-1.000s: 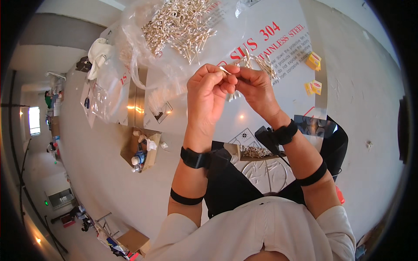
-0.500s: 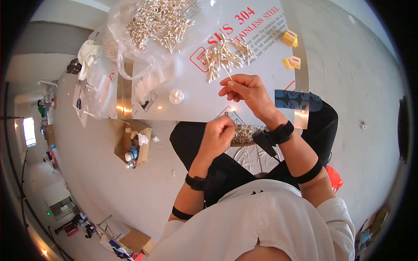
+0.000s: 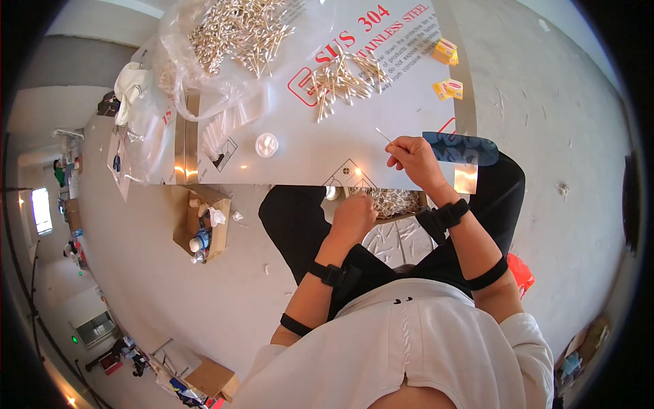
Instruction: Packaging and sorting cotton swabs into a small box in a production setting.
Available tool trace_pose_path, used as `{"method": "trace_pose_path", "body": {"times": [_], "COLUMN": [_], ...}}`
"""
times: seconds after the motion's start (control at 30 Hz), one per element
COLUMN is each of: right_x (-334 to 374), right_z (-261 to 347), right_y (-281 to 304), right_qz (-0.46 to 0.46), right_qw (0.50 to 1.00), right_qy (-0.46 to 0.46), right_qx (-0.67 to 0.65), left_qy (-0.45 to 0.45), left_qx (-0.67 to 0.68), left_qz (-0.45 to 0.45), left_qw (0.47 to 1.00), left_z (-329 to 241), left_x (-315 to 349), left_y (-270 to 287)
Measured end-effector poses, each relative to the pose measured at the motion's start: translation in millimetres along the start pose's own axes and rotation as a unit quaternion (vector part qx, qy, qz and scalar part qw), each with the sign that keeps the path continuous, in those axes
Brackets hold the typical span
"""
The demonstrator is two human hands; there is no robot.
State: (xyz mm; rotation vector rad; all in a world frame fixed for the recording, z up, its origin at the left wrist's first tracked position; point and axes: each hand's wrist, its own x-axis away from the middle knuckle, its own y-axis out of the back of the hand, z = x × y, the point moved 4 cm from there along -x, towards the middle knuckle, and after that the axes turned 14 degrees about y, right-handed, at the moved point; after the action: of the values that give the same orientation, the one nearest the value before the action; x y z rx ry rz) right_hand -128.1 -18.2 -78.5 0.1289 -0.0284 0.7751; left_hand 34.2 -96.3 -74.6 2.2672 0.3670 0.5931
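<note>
My right hand (image 3: 414, 161) is closed in a pinch on a cotton swab (image 3: 383, 135), which points up and left over the metal-topped table (image 3: 300, 160). Below the front edge, my left hand (image 3: 354, 217) has its fingers curled together at the left side of a box of cotton swabs (image 3: 395, 203) between my legs; anything inside those fingers is hidden. On the tabletop, a loose pile of cotton swabs (image 3: 344, 85) lies beyond my right hand. Farther left, a clear plastic bag (image 3: 180, 85) holds a big heap of cotton swabs (image 3: 238, 34).
A small round white container (image 3: 266, 144) and clear plastic sleeves (image 3: 221, 129) lie on the table's left half. Small yellow boxes (image 3: 447, 89) sit near its right edge, above a dark blue patterned strip (image 3: 460, 148). On the floor at left stands a cardboard box (image 3: 218, 238) with bottles.
My right hand has drawn back from the loose pile toward me, carrying the cotton swab. My left hand has moved slightly down and right, closer to the box between my legs.
</note>
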Motion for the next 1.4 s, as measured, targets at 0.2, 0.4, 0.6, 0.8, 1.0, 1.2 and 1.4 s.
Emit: {"method": "trace_pose_path", "body": {"times": [0.2,0.4,0.6,0.8,1.0,1.2,1.4], "right_x": [-7,-20,-29,-35,-70,-104,-104], "right_z": [-3,-2,-2,2,15,14,24], "right_y": [-6,-8,-4,-4,2,3,1], "right_qz": [-0.010,-0.028,-0.031,-0.037,-0.046,-0.093,-0.099], "right_qw": [1.000,0.998,0.998,0.998,0.990,0.958,0.942], "right_qy": [0.013,0.032,0.031,0.043,0.088,0.178,0.202], "right_qx": [0.010,0.036,0.035,0.036,0.099,0.205,0.248], "left_qy": [-0.049,-0.027,0.008,-0.003,0.002,0.002,0.020], "left_qx": [0.016,0.085,0.151,0.215,0.268,0.165,0.101], "left_qz": [-0.002,0.017,0.052,-0.049,-0.056,-0.006,-0.009], "left_qw": [0.999,0.996,0.987,0.975,0.962,0.986,0.995], "left_z": [-8,-5,-3,-6,3,5,2], "left_x": [-4,-5,-7,-10,-8,-1,8], "left_y": [12,18,30,42,38,29,28]}}
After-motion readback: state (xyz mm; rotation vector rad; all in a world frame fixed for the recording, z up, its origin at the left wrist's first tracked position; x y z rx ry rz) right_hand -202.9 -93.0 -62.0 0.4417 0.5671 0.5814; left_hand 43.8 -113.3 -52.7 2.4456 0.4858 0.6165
